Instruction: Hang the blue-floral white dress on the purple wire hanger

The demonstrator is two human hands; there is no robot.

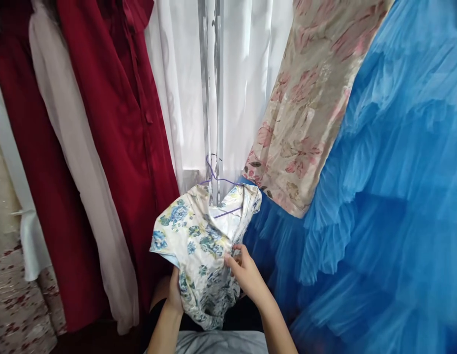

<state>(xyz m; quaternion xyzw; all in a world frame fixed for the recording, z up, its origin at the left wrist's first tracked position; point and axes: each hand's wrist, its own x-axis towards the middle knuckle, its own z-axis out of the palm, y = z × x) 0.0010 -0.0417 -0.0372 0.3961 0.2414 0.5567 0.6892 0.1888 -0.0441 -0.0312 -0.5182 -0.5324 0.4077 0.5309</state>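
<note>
A cream floral top (202,246) with blue flowers and green leaves rests over my lap, its short sleeves spread. It hangs on a thin purple hanger (214,176), whose hook points up towards the curtain. The lower bar of the hanger shows through the open neckline. At the top's left side, my left hand (175,292) holds the cloth below the sleeve; its fingers are mostly hidden behind the fabric. My right hand (243,268) is at the right front edge of the top, thumb and forefinger closed on the cloth there.
Dark red dresses (113,98) and a pale pink sheer garment (73,128) hang at left. White curtains (184,73) and a metal pole (215,98) stand ahead. A beige floral garment (298,123) and a blue ruffled tulle dress (394,196) hang at right.
</note>
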